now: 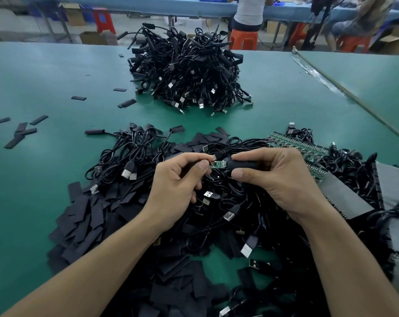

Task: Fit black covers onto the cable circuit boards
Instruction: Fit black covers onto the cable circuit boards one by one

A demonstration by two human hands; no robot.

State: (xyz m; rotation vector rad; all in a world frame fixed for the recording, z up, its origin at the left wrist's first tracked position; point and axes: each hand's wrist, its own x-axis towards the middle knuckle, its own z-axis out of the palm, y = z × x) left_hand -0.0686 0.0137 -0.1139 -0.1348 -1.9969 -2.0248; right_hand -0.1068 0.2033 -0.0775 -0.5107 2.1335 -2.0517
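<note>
On the green table [45, 76], the left hand [175, 186] pinches the circuit board [216, 165], the right hand [278, 177] pinches the black cover [239, 165]; keep both aligned while sliding

Cable heap [189, 72] behind covers [84, 216] on table [34, 83]

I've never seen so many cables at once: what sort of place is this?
Most likely an electronics assembly workshop. A heap of USB cables sits on a green workbench, loose black covers lie piled nearby, and the left hand holds a small circuit board up to the cover in the right hand.
</note>
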